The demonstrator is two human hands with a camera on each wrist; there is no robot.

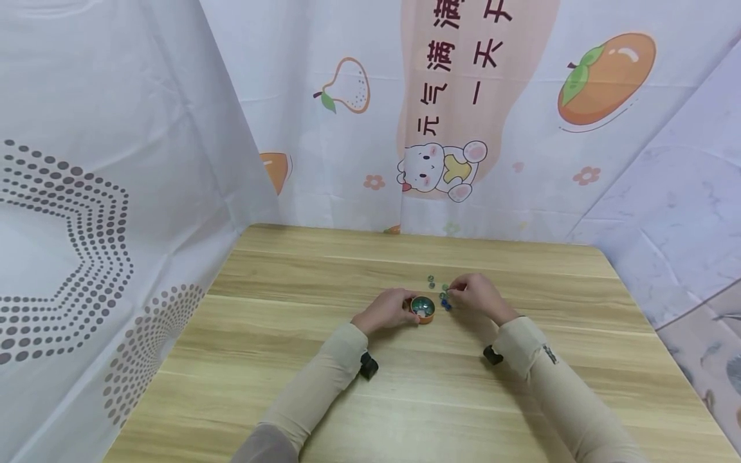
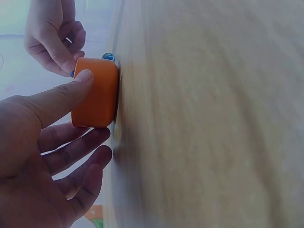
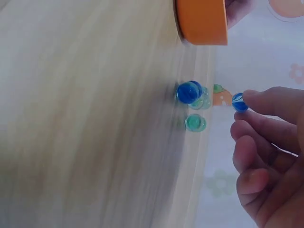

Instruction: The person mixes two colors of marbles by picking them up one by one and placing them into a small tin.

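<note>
My left hand grips a small round orange container, which stands upright on the table, with the thumb on its near side and fingers around the other. Greenish glass marbles show inside it in the head view. To its right, my right hand pinches a blue-swirled marble between thumb and index finger, raised above the tabletop. Below that hand sit several loose marbles, among them a dark blue marble and a pale green marble.
A wood-grain table carries everything. Two pale marbles lie a little farther back from the container. Behind the table's far edge hangs a white printed curtain, and another curtain borders the left side.
</note>
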